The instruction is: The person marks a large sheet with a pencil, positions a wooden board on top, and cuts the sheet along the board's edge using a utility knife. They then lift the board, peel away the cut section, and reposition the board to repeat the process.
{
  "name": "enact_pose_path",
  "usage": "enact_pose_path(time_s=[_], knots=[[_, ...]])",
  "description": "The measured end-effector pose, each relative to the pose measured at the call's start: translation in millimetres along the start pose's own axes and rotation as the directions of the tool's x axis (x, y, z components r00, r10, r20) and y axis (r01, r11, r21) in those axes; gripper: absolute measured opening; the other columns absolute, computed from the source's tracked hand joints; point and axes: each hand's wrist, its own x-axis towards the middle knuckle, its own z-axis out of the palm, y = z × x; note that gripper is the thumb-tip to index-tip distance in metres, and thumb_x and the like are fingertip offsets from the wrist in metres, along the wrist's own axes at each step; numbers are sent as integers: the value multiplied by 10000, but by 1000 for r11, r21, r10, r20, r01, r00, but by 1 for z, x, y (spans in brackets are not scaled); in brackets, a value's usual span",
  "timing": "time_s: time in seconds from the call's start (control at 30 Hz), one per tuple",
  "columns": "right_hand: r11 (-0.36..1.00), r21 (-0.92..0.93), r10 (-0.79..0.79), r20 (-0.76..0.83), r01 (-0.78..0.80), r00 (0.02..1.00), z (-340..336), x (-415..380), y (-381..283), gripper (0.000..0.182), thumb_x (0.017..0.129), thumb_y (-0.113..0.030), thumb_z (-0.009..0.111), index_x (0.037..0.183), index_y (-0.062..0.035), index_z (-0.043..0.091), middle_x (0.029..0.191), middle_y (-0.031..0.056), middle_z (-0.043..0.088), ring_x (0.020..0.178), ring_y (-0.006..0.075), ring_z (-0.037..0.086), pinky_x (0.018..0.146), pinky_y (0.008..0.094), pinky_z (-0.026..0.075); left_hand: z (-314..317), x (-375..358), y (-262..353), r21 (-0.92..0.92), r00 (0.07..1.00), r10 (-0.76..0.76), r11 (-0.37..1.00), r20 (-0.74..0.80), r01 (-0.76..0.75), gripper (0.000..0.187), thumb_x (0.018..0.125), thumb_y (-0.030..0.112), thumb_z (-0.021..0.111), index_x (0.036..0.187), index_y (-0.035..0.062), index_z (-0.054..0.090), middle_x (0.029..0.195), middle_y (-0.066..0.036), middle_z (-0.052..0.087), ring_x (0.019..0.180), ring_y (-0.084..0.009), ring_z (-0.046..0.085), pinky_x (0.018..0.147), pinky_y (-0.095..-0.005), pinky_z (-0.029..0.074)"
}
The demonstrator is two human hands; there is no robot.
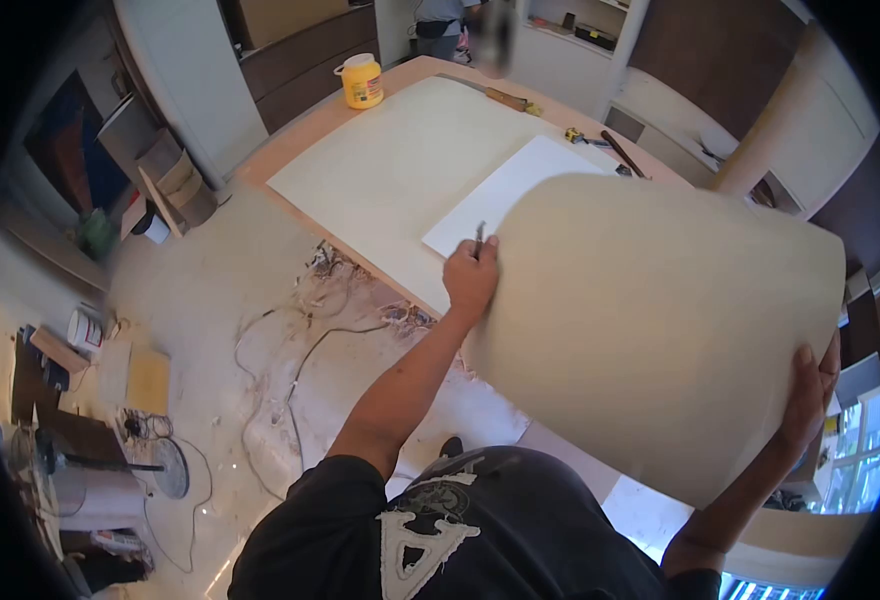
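A large beige laminate sheet (650,320) is held up in front of me, bowed into a curve. My left hand (471,274) is closed at its left edge, with a small thin hooked tool (479,234) sticking up from the fingers; its exact kind is hard to make out. At the sheet's right edge my right hand (810,392) grips with the thumb on the near face, the other fingers partly hidden behind. Behind the sheet, a white panel (490,195) lies on a larger cream sheet (390,150) on the worktable (260,172).
On the table are a yellow tub (362,82), a wooden-handled saw (508,99), a tape measure (574,135) and a dark stick-like tool (622,153). Cables (293,385) and debris lie on the floor at left. A person (442,28) stands beyond the table.
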Motion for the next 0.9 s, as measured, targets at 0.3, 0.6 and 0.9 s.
enact_pose_path(time_s=[0.3, 0.6, 0.9], knots=[[936, 223, -315, 189, 272, 930, 67, 53, 17, 544, 879, -237, 708, 1311, 64, 572, 1217, 99, 647, 1119, 202, 592, 999, 334, 418, -92, 87, -3, -80, 882, 128, 980, -453, -183, 462, 949, 343, 695, 691, -5, 536, 578, -66, 534, 563, -169, 456, 559, -349, 422], [737, 485, 312, 374, -472, 873, 220, 40, 190, 355, 947, -96, 627, 1278, 27, 581, 1139, 99, 682, 1006, 183, 648, 881, 301, 520, -174, 113, -64, 656, 963, 100, 749, -251, 93, 484, 907, 485, 652, 790, 15, 643, 766, -195, 674, 747, -395, 655, 691, -486, 511], [393, 276, 657, 582, -877, 478, 379, -58, 317, 343, 954, -151, 596, 1209, 77, 584, 1071, 166, 687, 895, 248, 687, 780, 380, 574, -236, 166, -186, 851, 977, -199, 498, -76, 167, 432, 933, 441, 595, 941, 18, 686, 976, -218, 712, 939, -408, 682, 839, -512, 522]])
